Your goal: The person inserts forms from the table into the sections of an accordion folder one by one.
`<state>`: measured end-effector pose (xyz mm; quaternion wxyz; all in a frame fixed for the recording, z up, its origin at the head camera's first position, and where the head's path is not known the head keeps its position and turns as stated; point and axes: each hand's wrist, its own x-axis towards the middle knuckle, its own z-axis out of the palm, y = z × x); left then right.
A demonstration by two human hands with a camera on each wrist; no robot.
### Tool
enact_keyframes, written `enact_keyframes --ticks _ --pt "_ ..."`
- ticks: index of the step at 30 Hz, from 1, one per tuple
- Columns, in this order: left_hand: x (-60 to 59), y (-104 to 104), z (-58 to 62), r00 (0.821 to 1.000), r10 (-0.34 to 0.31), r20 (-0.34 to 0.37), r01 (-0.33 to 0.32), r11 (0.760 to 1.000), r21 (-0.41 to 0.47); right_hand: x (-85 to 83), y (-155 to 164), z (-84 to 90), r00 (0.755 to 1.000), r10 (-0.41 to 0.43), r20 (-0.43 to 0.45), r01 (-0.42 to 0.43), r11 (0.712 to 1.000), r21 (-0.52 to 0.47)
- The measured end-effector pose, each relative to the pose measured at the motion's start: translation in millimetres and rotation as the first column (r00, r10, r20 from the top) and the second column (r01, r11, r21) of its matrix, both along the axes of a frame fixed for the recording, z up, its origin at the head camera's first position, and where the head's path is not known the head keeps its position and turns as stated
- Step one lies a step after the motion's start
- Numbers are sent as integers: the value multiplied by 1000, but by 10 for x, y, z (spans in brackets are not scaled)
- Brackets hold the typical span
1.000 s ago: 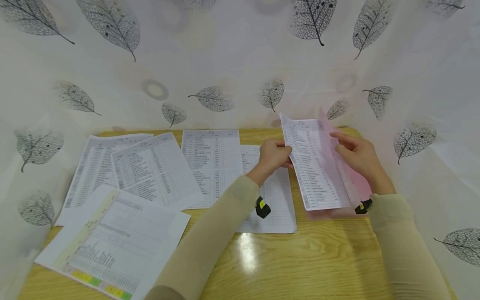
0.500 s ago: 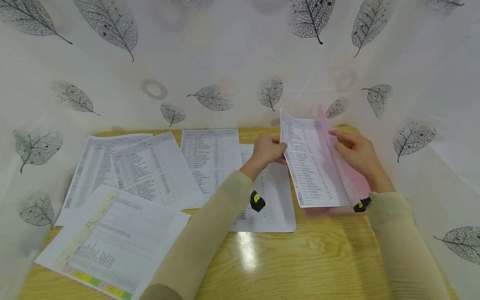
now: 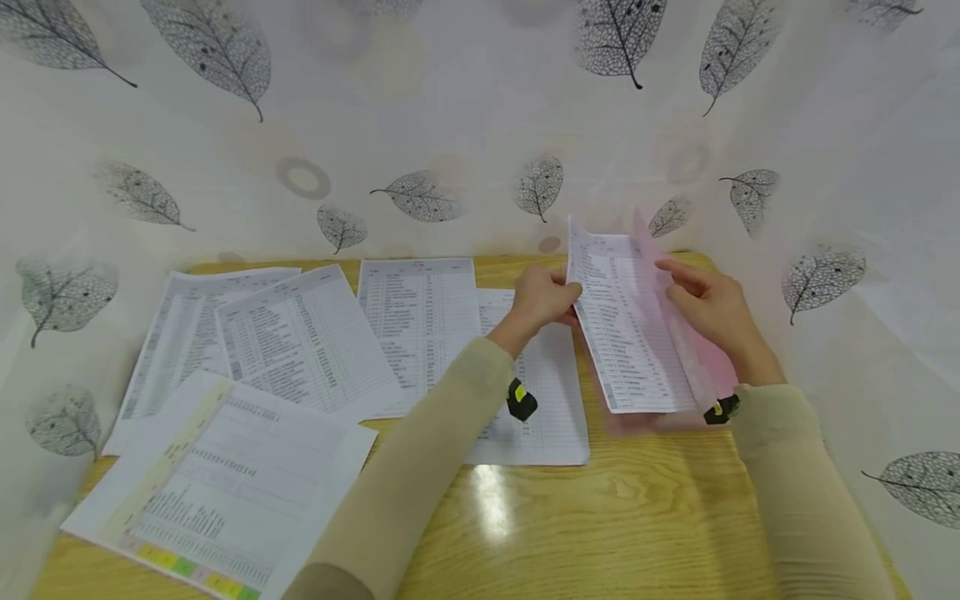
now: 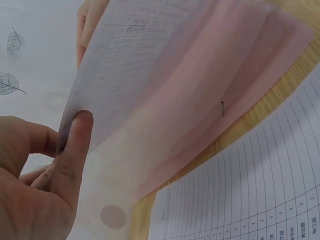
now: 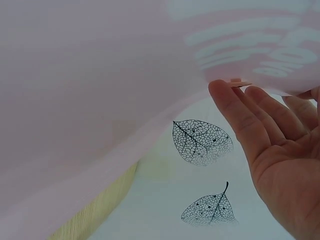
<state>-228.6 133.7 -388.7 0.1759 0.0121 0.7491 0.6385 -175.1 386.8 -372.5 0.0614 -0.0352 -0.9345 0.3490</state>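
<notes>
The sheet [image 3: 626,321] stands tilted up off the table [image 3: 600,517], just right of the flat page [image 3: 543,392] that lies under the left forearm, with the pink folder [image 3: 705,362] directly behind it. It is a single printed page, so I judge it very light and limp: it bows along its length in the head view and would flop or crease if held by one corner only. The folder looks like thin translucent plastic, smooth and probably slippery, and it bends as easily; in the left wrist view [image 4: 235,95] the print shows through it. Side edges near mid-height look like the best places to hold, with light pressure, since a hard pinch would crumple the paper.

The left hand [image 3: 542,302] is at the sheet's left edge, thumb [image 4: 75,150] pressed on the paper and the other fingers curled behind it, pinching the edge. The wrist is raised a little off the table, forearm running diagonally across the flat page.

The right hand [image 3: 712,308] is on the far side of the sheet from the left hand, at the folder. Its fingers [image 5: 235,112] are nearly straight and relaxed, tips touching the folder's edge from behind, propping it rather than clasping it.
</notes>
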Motion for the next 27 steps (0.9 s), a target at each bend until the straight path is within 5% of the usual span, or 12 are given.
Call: enact_keyframes --ticks 11,27 --pt "-5 20 -88 999 4 -38 -5 1000 -9 -30 1 -16 1000 6 -5 -6 1000 -19" --pt "-61 -43 -42 999 29 -31 -29 1000 10 -45 -9 -47 1000 19 -14 -19 1000 -6"
